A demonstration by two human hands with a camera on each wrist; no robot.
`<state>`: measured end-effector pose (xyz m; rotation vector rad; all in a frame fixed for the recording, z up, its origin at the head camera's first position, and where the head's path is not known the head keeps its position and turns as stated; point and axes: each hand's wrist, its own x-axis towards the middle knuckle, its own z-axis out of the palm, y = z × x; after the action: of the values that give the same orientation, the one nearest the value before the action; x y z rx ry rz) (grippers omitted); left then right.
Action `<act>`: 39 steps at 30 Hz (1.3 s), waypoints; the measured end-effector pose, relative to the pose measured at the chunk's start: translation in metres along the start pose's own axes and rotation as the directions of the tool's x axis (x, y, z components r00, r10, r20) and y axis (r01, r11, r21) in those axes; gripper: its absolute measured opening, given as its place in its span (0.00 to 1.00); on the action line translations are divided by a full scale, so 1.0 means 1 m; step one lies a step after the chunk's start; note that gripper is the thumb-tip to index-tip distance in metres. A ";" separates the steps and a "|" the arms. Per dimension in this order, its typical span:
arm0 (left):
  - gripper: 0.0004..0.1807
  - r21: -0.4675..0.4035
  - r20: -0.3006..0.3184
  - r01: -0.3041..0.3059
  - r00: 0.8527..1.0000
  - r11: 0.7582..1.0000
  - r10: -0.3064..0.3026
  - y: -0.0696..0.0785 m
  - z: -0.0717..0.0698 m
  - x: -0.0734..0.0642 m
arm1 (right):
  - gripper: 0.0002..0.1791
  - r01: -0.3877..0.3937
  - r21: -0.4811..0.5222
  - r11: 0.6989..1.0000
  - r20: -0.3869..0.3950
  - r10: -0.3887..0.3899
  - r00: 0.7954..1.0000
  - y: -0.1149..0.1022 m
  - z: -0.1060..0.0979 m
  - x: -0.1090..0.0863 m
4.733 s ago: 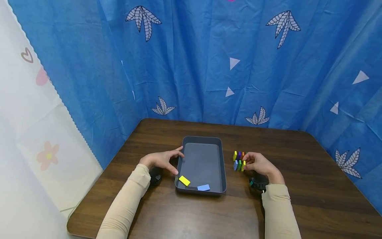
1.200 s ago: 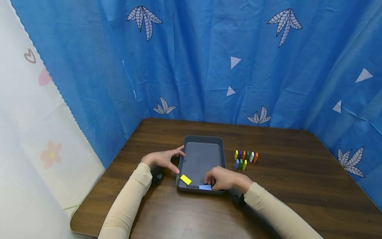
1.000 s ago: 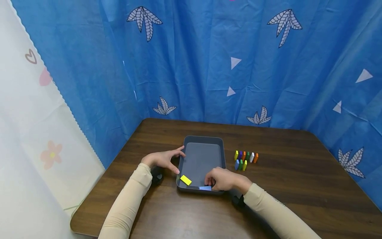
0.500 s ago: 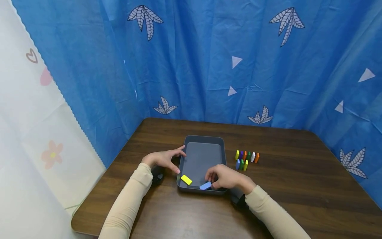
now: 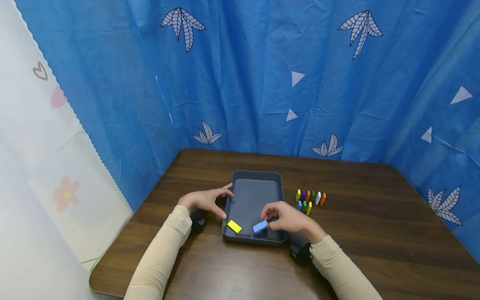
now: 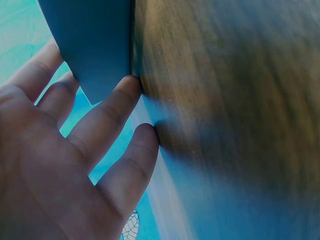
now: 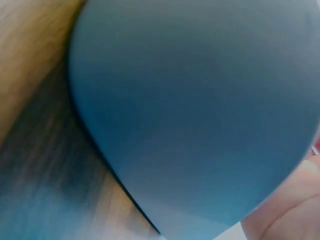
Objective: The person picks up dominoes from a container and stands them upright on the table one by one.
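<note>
My right hand (image 5: 288,216) pinches one end of a light blue domino (image 5: 260,226) between thumb and fingers, over the near part of the grey tray (image 5: 280,191). The fingertips behind the domino are partly hidden. To its left, a yellow domino (image 5: 234,226) lies flat in the tray's near left corner. My left hand (image 5: 205,201) rests at the tray's left side with its fingers spread. In the left wrist view, fingertips of the left hand (image 6: 75,150) touch the tray's outer wall (image 6: 95,45). The tray's outside hides most of the right hand (image 7: 290,210) in the right wrist view.
Right of the tray, several coloured dominoes stand upright in two rows: a back row with a white domino (image 5: 318,198) and a front row with a green domino (image 5: 304,207). Brown wooden table (image 5: 240,271) lies beneath; a blue curtain (image 5: 240,83) hangs behind.
My right hand has moved from the standing dominoes into the tray. Over the last second it has lifted and turned the light blue domino away from the near wall. The left hand stays put.
</note>
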<state>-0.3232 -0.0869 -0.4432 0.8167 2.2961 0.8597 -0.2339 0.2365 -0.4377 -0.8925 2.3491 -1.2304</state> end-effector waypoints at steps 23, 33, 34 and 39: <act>0.42 -0.030 0.007 0.008 1.000 1.000 -0.008 0.004 0.000 -0.001 | 0.03 0.122 0.136 0.983 -0.166 -0.099 0.981 -0.009 -0.028 -0.013; 0.41 -0.031 0.009 0.006 1.000 1.000 -0.006 0.002 0.000 -0.001 | 0.03 0.162 0.073 0.984 -0.245 -0.140 0.959 -0.014 -0.041 -0.020; 0.41 -0.033 0.007 0.007 1.000 0.999 -0.007 0.002 0.000 -0.001 | 0.04 0.165 0.064 0.984 -0.251 -0.144 0.957 -0.013 -0.042 -0.021; 0.42 -0.039 0.008 0.003 1.000 0.999 -0.003 0.002 0.000 -0.002 | 0.05 0.162 0.074 0.984 -0.287 -0.135 0.948 -0.013 -0.049 -0.027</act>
<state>-0.3207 -0.0872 -0.4414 0.7984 2.2658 0.8958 -0.2363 0.2784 -0.3986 -0.9304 2.4451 -1.6138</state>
